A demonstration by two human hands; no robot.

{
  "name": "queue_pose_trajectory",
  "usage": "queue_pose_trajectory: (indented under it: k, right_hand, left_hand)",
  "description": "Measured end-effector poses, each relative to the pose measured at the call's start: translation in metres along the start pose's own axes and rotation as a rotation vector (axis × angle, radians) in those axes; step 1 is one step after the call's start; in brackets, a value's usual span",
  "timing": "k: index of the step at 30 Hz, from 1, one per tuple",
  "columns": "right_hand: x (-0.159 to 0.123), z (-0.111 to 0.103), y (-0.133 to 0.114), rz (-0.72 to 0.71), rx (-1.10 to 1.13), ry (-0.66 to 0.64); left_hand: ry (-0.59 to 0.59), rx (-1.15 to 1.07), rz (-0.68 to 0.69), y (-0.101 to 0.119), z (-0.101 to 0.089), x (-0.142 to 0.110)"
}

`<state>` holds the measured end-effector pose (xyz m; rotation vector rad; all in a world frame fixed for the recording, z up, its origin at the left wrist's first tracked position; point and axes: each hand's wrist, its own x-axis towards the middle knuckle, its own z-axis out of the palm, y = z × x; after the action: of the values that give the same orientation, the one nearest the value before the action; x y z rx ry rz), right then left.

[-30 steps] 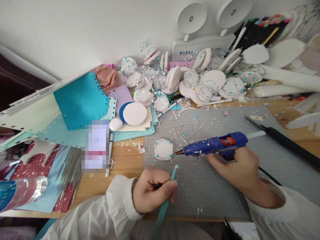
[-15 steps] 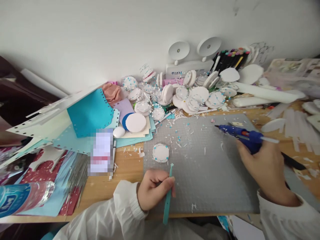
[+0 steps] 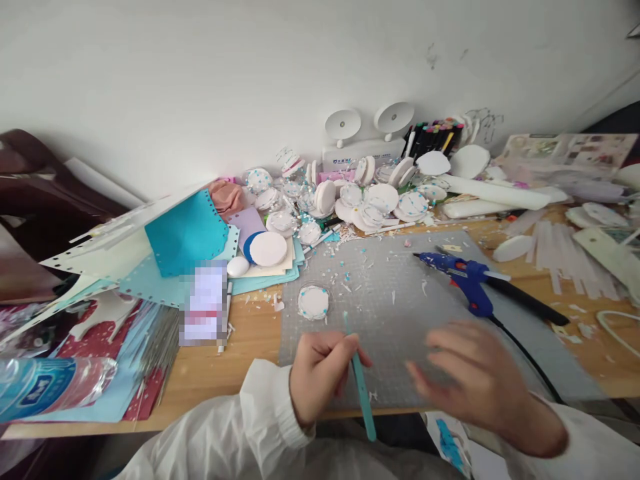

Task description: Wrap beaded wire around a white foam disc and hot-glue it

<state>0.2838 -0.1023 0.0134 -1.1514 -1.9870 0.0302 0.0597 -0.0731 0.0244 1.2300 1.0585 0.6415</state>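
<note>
My left hand (image 3: 323,373) is closed around a pair of teal tweezers (image 3: 364,400), their thin tip pointing up and away from me. Whatever is at the tip is too small to make out now. Just beyond that hand, a white disc (image 3: 314,303) ringed with wire and small blue beads lies flat on the grey cutting mat (image 3: 380,333). My right hand (image 3: 465,377), blurred by motion, hovers over the mat's near right part with its fingers apart and nothing in them. Further off, a blue glue gun (image 3: 460,270) lies on its side, apart from both hands.
Many white discs (image 3: 383,198) and beaded wires are heaped along the wall. Glue sticks (image 3: 555,257) lie right of the mat, near a black-handled tool (image 3: 530,300). Coloured sheets (image 3: 185,233), a phone-like blurred rectangle (image 3: 203,303) and a water bottle (image 3: 55,387) occupy the left.
My right hand has let go of the glue gun, now lying on the mat, and drawn back towards me. The tweezers in my left hand have tilted. The camera view has shifted slightly.
</note>
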Motion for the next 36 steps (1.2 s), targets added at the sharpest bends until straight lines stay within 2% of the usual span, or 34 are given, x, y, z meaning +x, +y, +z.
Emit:
queue_pose_trajectory:
  k: [1, 2, 3, 5, 8, 10, 12, 14, 15, 16, 18, 20, 23, 26, 30, 33, 36]
  right_hand:
    - [0.003, 0.009, -0.008, -0.206, -0.080, -0.054]
    - [0.007, 0.018, -0.014, -0.348, -0.103, -0.050]
    - [0.011, 0.026, -0.019, -0.451, -0.121, -0.049]
    - [0.019, 0.038, -0.023, -0.517, -0.136, -0.032]
    - [0.028, 0.046, -0.021, -0.514, -0.161, -0.074]
    - [0.034, 0.049, -0.017, -0.511, -0.132, -0.103]
    - [0.041, 0.052, -0.009, -0.439, 0.006, -0.091]
    - [0.048, 0.057, 0.000, -0.255, 0.237, -0.029]
    - [0.050, 0.061, 0.005, -0.153, 0.347, 0.014]
    - [0.052, 0.066, 0.009, -0.059, 0.435, 0.063]
    - [0.054, 0.077, 0.016, 0.075, 0.536, 0.147]
    - [0.054, 0.087, 0.020, 0.179, 0.604, 0.187]
    - [0.052, 0.095, 0.023, 0.313, 0.712, 0.132]
    - [0.051, 0.094, 0.024, 0.445, 0.903, 0.089]
    - [0.051, 0.084, 0.014, 0.573, 1.143, 0.120]
    - [0.049, 0.075, 0.002, 0.617, 1.177, 0.093]
    - [0.044, 0.069, -0.006, 0.636, 1.157, 0.064]
  left_hand:
    - [-0.013, 0.018, 0.006, 0.003, 0.005, 0.002]
    - [-0.025, 0.045, 0.027, 0.005, 0.009, 0.004]
    - [-0.030, 0.085, 0.062, 0.006, 0.012, 0.006]
    - [-0.008, 0.203, 0.135, 0.007, 0.014, 0.009]
    - [0.061, 0.434, 0.195, 0.006, 0.008, 0.011]
    - [0.074, 0.591, 0.299, 0.008, -0.004, 0.012]
    - [0.060, 0.744, 0.538, 0.013, -0.021, 0.015]
    - [0.089, 0.868, 0.867, 0.018, -0.043, 0.020]
    - [0.122, 0.895, 0.962, 0.020, -0.055, 0.025]
    - [0.155, 0.892, 0.998, 0.020, -0.065, 0.030]
    - [0.159, 0.871, 0.942, 0.014, -0.083, 0.043]
    - [0.058, 0.896, 0.854, 0.001, -0.094, 0.057]
    - [-0.070, 0.969, 0.706, -0.019, -0.101, 0.070]
    - [-0.063, 0.944, 0.632, -0.028, -0.102, 0.072]
    - [0.011, 0.659, 0.604, -0.028, -0.099, 0.064]
    - [0.003, 0.398, 0.557, -0.030, -0.095, 0.058]
    - [-0.026, 0.324, 0.559, -0.030, -0.090, 0.053]
